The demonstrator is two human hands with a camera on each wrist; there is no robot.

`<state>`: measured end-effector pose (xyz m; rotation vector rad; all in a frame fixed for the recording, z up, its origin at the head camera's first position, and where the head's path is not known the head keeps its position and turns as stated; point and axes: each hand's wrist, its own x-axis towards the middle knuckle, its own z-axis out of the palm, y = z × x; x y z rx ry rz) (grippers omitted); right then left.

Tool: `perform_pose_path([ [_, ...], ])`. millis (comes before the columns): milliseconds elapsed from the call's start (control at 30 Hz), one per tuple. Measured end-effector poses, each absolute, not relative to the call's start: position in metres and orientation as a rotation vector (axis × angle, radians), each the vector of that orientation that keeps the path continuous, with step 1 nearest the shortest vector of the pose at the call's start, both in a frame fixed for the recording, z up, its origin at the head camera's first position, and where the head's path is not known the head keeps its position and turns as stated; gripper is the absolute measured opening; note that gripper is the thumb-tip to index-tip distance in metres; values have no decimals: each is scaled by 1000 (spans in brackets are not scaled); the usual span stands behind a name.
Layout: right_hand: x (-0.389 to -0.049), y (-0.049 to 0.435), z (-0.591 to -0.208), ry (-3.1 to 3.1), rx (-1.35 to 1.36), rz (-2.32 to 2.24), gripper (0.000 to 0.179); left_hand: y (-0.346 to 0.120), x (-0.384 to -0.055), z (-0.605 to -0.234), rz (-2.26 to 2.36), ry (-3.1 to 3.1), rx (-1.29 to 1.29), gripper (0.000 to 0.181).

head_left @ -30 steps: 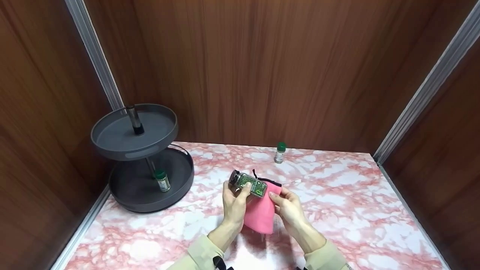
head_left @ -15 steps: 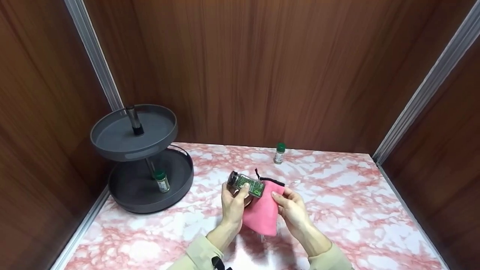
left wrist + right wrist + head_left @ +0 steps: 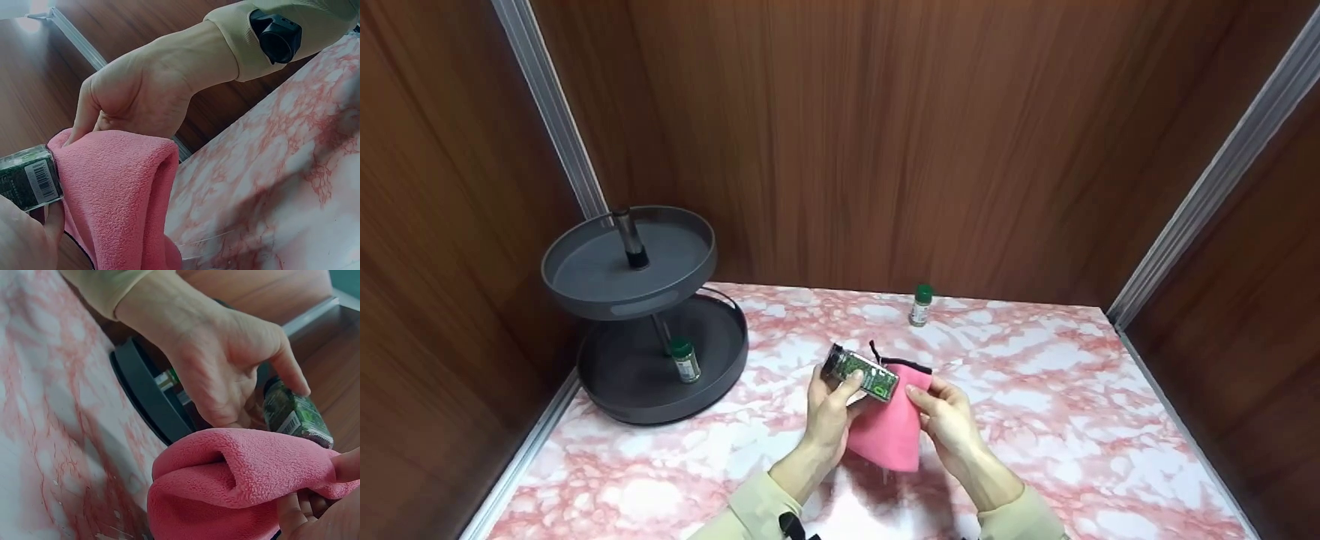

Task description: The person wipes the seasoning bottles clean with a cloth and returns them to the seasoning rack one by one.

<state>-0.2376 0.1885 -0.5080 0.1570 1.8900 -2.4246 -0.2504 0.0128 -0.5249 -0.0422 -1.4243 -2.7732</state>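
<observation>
My left hand (image 3: 831, 412) grips a clear spice jar (image 3: 866, 375) of green flakes, tilted with its black cap to the upper left. The thumb lies across the jar's label; a barcode shows on its side in the left wrist view. Right against the jar's base is a pink cloth (image 3: 889, 435) with black edging and a small black loop, hanging in folds. My right hand (image 3: 949, 416) pinches the cloth's upper right edge between thumb and fingers. In the right wrist view the fluffy cloth (image 3: 270, 467) covers part of the left fingers.
A two-tier dark grey round tray stand (image 3: 660, 409) is at the left. On its lower tier stands a green-capped jar (image 3: 685, 364). Another green-capped jar (image 3: 919, 309) stands at the back of the pink marbled table (image 3: 1072, 405). Wooden panels close in the back and sides.
The right hand has shifted slightly right with the cloth, spreading it wider. The left hand has turned the jar a little, its base now slightly lower and farther right.
</observation>
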Motion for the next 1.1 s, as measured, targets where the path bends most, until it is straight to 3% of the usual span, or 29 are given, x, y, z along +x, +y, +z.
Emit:
perform_pose_path([
  [500,-223,186,-501,1886,76,-2437,33,15,-255,-525,-2720,-1429,30,50],
  [1100,-240,202,-501,2122,210,-2252,21,11,-252,-527,-2683,-1441,1,54],
])
